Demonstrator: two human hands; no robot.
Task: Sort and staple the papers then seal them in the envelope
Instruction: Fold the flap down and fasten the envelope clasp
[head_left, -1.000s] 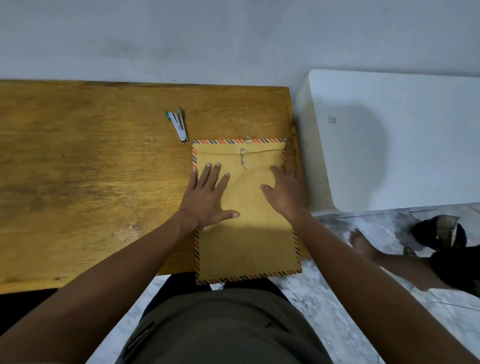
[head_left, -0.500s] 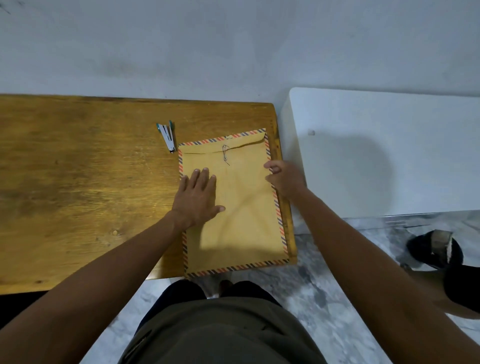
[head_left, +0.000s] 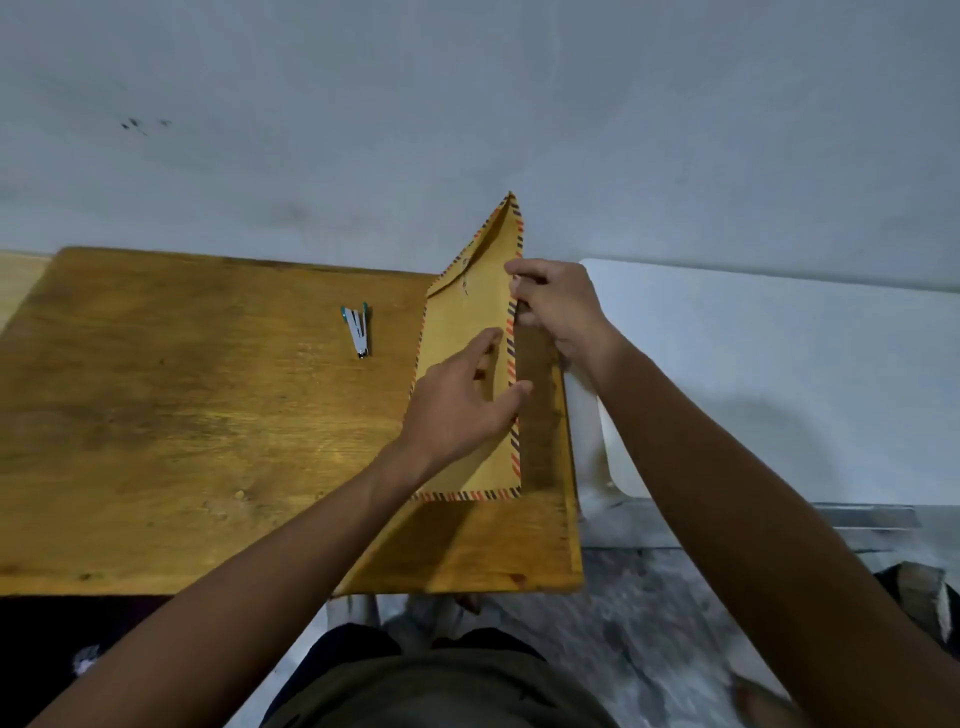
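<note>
A brown envelope (head_left: 480, 291) with a striped red and blue border stands tilted up on its left long edge over the right end of the wooden table (head_left: 182, 426). My right hand (head_left: 558, 306) pinches its raised right edge near the top. My left hand (head_left: 462, 410) rests against the envelope's face lower down, fingers spread and thumb at the striped edge. The flap with its string lies folded at the top. A small silver and green stapler (head_left: 357, 328) lies on the table left of the envelope. No loose papers are in sight.
A white surface (head_left: 779, 374) stands right of the table, close to its edge. A grey wall runs behind both. Below the table's front edge are my lap and a marbled floor (head_left: 649, 623).
The envelope lay flat under both hands; my right hand has gripped its right edge and lifted it, so it now stands tilted. The view has shifted upward and left.
</note>
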